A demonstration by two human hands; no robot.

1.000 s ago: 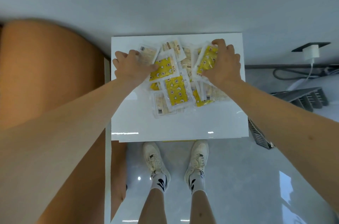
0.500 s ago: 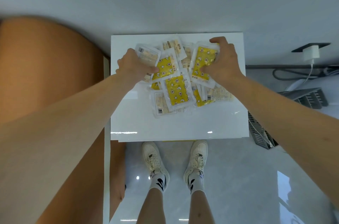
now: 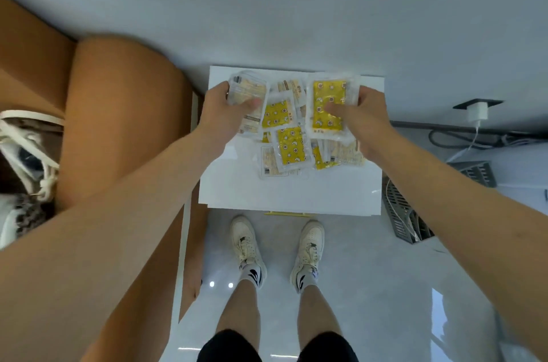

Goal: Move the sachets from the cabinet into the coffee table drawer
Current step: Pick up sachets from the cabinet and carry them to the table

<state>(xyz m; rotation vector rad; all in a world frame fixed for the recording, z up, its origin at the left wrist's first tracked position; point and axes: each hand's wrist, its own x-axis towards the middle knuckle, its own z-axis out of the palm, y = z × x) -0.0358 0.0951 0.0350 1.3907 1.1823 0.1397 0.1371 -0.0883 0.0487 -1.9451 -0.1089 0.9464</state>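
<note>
Under each hand (image 3: pixel 228 106) (image 3: pixel 363 115), gripped sachets (image 3: pixel 290 145) partly hide; print unreadable.

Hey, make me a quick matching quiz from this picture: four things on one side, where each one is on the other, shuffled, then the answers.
Things:
1. left hand
2. right hand
3. charger
4. shoes

Places:
A. on the floor in front of the white cabinet
B. plugged in at the wall on the right
C. holding a pale sachet
D. holding a yellow sachet

Pairs: 1-C, 2-D, 3-B, 4-A
</note>
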